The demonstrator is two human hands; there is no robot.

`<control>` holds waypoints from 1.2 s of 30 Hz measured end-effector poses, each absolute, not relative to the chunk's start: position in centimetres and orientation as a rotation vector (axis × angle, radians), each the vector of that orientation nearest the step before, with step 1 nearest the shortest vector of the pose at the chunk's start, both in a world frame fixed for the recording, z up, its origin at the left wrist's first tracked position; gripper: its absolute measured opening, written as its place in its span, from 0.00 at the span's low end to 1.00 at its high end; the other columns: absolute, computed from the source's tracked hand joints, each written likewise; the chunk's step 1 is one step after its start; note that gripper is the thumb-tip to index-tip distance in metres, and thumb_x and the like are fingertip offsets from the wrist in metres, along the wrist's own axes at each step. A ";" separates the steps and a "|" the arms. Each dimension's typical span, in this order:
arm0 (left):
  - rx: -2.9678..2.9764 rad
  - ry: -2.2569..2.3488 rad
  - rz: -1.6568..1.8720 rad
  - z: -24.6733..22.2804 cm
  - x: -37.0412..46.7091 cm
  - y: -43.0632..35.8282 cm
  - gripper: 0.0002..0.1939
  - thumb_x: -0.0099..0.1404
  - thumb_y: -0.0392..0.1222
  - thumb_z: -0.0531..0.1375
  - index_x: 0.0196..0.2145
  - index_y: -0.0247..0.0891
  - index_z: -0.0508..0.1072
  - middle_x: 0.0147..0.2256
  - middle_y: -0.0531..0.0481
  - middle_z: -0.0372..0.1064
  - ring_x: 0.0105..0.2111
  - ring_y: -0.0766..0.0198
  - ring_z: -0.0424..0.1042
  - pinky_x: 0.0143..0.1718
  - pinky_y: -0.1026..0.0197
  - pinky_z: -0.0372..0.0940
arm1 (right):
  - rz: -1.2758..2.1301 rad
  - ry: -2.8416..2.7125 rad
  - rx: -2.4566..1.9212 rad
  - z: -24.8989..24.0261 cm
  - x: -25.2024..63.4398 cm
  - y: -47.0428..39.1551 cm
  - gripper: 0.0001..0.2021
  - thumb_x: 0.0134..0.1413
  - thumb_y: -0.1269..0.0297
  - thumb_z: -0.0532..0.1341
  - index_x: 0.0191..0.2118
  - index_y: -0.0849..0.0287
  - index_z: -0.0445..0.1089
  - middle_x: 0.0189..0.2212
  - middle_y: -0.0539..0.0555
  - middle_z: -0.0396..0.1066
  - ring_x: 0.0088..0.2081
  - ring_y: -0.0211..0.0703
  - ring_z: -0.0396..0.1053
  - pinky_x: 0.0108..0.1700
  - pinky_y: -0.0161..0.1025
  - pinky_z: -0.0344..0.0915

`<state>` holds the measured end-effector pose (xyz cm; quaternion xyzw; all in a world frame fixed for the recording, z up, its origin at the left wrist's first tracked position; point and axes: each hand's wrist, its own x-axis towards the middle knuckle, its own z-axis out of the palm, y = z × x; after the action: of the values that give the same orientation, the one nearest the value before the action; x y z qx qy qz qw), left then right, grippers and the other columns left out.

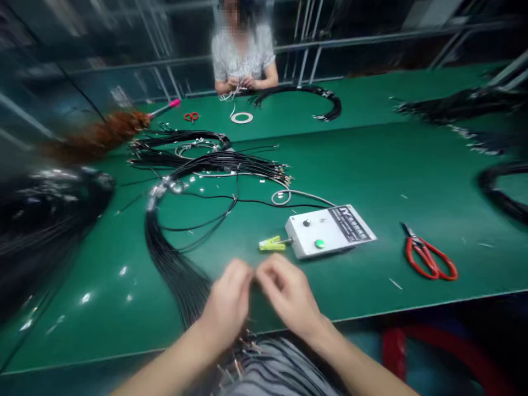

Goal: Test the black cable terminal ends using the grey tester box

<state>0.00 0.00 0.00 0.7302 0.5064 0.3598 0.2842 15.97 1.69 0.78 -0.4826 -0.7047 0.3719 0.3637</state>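
Observation:
My left hand and my right hand meet fingertip to fingertip above the table's front edge. Both are closed in a pinch; whatever lies between the fingers is too small and blurred to make out. A thick bundle of black cables curves down the table and passes beside and under my left hand, its stripped ends hanging near my lap. Just beyond my hands sits a white control box with a green button and a dark label. A yellow-green clip sticks out from its left side.
Red-handled scissors lie to the right on the green table. More black cable bundles lie left, behind and right. Across the table a person handles white strands, near a white tape roll and small red scissors.

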 end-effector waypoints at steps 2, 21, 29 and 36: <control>1.839 1.380 0.916 0.0 0.2 0.3 0.10 0.73 0.35 0.48 0.34 0.37 0.65 0.30 0.50 0.64 0.31 0.64 0.64 0.35 0.61 0.59 | 0.869 -1.890 -1.270 0.5 17.0 1.6 0.09 0.65 0.69 0.55 0.32 0.57 0.67 0.30 0.50 0.69 0.30 0.37 0.67 0.34 0.34 0.60; 1.925 1.399 0.928 -0.1 0.1 3.5 0.08 0.72 0.33 0.51 0.34 0.38 0.66 0.30 0.53 0.65 0.30 0.65 0.66 0.34 0.64 0.60 | -0.067 -2.455 -1.237 2.8 20.6 7.0 0.08 0.61 0.61 0.63 0.44 0.57 0.72 0.43 0.54 0.77 0.47 0.48 0.68 0.46 0.47 0.49; 1.889 1.493 0.941 -0.3 0.5 4.9 0.08 0.70 0.33 0.52 0.33 0.38 0.66 0.29 0.53 0.66 0.30 0.65 0.66 0.33 0.64 0.60 | -0.035 -2.672 -1.256 1.9 19.8 9.6 0.05 0.61 0.68 0.62 0.33 0.58 0.70 0.33 0.50 0.75 0.46 0.44 0.67 0.52 0.49 0.45; 1.959 1.530 0.904 -0.9 1.0 5.5 0.09 0.70 0.32 0.51 0.32 0.39 0.65 0.29 0.51 0.65 0.30 0.63 0.67 0.34 0.63 0.60 | -0.084 -2.634 -1.209 1.6 20.0 9.5 0.10 0.61 0.71 0.60 0.28 0.58 0.69 0.28 0.49 0.72 0.42 0.43 0.67 0.59 0.54 0.39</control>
<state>1.04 5.53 -0.95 0.7180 0.5606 0.3314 0.2456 19.96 9.49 1.60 -0.4140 -0.9018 -0.0288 0.1206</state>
